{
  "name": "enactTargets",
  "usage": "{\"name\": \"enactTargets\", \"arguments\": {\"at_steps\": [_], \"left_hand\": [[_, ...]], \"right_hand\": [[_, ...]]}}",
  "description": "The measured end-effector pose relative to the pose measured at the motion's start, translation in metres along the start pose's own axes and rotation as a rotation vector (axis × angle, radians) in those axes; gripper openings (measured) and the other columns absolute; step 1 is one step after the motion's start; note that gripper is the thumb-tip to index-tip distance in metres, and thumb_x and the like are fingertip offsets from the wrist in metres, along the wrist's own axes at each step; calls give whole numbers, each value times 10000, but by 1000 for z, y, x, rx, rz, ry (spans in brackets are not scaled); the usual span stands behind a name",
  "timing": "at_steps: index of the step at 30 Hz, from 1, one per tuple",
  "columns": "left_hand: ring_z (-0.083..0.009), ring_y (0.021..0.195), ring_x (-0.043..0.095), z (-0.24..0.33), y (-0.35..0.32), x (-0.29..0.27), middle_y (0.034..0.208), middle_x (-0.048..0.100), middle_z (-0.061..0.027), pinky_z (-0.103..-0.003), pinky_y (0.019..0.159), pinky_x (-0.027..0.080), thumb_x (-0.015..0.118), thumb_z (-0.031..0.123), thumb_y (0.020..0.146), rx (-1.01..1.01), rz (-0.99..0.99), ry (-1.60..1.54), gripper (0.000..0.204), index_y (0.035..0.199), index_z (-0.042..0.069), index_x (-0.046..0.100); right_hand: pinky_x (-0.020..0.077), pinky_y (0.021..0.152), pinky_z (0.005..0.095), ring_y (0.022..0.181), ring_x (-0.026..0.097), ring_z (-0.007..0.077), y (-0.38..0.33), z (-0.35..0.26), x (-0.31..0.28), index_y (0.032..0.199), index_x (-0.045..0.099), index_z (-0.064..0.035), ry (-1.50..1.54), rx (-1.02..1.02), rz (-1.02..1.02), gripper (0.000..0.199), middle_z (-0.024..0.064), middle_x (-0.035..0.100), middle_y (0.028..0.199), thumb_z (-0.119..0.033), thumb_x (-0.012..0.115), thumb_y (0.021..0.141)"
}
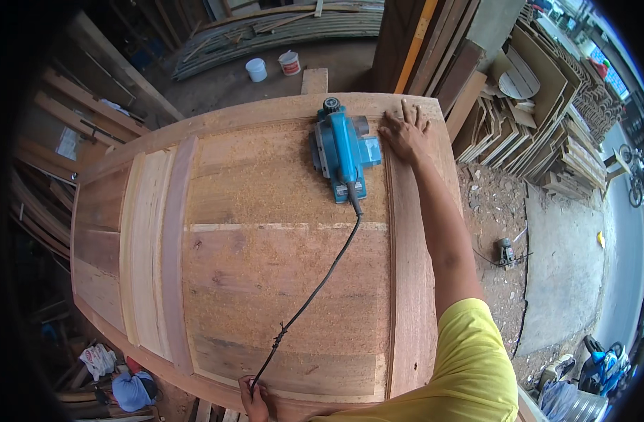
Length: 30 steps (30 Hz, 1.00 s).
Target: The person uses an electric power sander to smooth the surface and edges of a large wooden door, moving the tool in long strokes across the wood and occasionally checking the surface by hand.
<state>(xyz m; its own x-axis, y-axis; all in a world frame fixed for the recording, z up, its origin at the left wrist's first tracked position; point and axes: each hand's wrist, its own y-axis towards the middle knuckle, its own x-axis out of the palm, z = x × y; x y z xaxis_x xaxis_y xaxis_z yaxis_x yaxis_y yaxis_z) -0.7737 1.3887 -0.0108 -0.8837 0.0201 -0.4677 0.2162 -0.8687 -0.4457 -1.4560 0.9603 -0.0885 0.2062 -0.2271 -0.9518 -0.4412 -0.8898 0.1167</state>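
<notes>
A blue electric planer [344, 151] rests on a large wooden door [287, 281], toward its far edge. Its black power cord [309, 299] runs back across the panel, with a knotted or wrapped spot partway along. At the near edge of the door, my left hand [255, 401] is closed round the cord. My right hand [407, 133] lies with fingers spread on the door's far right corner, just right of the planer and not touching it. Sawdust and fine shavings are scattered over the door's recessed panels.
Two white buckets [256, 69] stand on the floor beyond the door. Stacked boards [505, 133] lean at the far right. A small power tool [505, 252] lies on the ground at right. Another person [133, 391] in blue is low at the left, beside a white bag [98, 361].
</notes>
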Motion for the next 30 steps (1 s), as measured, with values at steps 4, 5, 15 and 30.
{"name": "enactTargets", "arguments": {"at_steps": [4,5,15,30], "left_hand": [[-121,848,583,2,0,2,988,582,-40,-282,745,507,474,68,1142,11,2,-21,136,1256,52,545],[-121,848,583,2,0,1,986,582,-39,-282,747,508,472,70,1144,25,-10,-17,134,1254,53,546],[-113,853,597,1,-1,2,997,575,-37,-278,746,523,461,24,1118,23,-7,-5,159,1238,60,559],[-113,836,620,-7,0,-4,1011,636,-62,-262,733,508,502,-61,1060,70,-40,-112,280,1311,55,543]], "right_hand": [[201,1301,691,1663,200,450,6,27,-9,1455,716,-351,268,-50,-8,505,80,286,1814,-550,733,991],[226,1307,657,1652,238,439,5,44,-14,1439,728,-315,469,-55,85,503,100,346,1788,-517,765,979],[589,964,433,1099,774,379,-18,142,-10,1015,850,10,138,481,63,567,269,796,1093,-544,763,928],[614,849,478,915,789,404,-33,-184,-66,1122,649,80,676,249,-40,816,265,764,859,-669,843,863]]}}
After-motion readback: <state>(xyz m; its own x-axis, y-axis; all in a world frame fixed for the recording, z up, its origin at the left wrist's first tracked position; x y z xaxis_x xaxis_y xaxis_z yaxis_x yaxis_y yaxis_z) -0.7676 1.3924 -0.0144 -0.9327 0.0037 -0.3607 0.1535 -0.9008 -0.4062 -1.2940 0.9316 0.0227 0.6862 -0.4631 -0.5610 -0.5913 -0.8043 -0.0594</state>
